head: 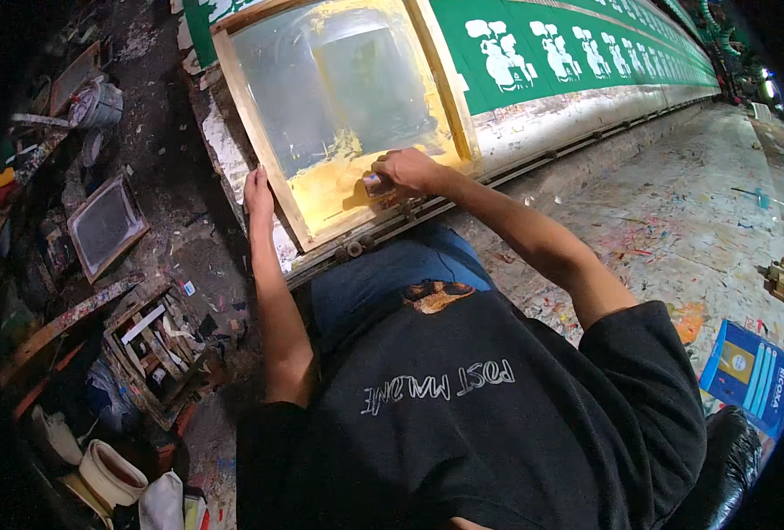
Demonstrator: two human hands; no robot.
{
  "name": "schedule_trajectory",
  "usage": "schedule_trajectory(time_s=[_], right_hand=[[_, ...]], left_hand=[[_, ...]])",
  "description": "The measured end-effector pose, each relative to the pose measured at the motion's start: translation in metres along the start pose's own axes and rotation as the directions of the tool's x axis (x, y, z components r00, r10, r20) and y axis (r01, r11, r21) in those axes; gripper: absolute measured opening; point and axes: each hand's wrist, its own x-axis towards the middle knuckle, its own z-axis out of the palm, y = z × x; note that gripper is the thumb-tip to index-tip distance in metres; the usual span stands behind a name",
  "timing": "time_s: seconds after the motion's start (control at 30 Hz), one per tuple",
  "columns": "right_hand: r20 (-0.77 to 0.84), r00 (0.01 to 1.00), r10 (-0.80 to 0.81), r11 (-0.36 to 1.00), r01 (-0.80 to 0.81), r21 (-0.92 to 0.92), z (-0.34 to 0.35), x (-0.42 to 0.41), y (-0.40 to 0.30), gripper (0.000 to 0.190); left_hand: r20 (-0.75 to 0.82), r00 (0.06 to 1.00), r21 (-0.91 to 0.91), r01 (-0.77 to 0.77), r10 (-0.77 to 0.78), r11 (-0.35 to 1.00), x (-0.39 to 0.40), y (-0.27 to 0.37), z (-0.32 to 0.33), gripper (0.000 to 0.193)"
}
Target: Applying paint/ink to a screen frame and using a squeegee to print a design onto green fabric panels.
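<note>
A wooden-framed printing screen lies before me on a long table, its mesh grey in the middle with yellow around it. My left hand rests against the outer left side of the frame, fingers at its edge. Over the near yellow strip of the screen, my right hand grips a dark brown block-like object, whose kind I cannot tell. Right of the frame, green fabric with a row of white printed figures runs along the table.
A metal rail with fittings follows the table's near edge. On the stained floor to the left are another framed screen, a bucket and a wooden crate of scraps. A blue printed package lies at lower right.
</note>
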Motion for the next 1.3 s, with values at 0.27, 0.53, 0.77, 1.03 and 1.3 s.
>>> schedule_trajectory(time_s=[0.27,0.53,0.77,1.03,1.3], right_hand=[[-0.051,0.999,-0.011,1.000,0.010,-0.014,0.000,-0.026,0.053,0.043],[-0.148,0.989,-0.014,1.000,0.017,0.025,0.008,-0.036,0.066,0.034],[-0.038,0.994,0.101,0.990,-0.097,0.105,-0.010,-0.050,0.088,0.044],[-0.066,0.996,0.066,0.995,-0.060,0.084,-0.006,-0.047,0.112,0.037],[-0.086,0.995,0.050,0.998,-0.047,0.046,0.010,-0.059,0.121,0.045]], left_hand=[[-0.005,1.000,0.002,0.011,-0.011,1.000,0.000,0.007,0.011,0.039],[0.050,0.998,-0.090,0.048,-0.043,0.995,0.006,-0.005,-0.001,0.042],[0.045,0.996,-0.062,0.081,-0.078,0.995,-0.003,0.002,0.001,0.042],[-0.030,0.995,-0.121,0.089,-0.094,0.989,-0.007,0.019,0.017,0.039],[-0.053,0.991,-0.097,0.120,-0.126,0.988,-0.011,0.022,0.016,0.044]])
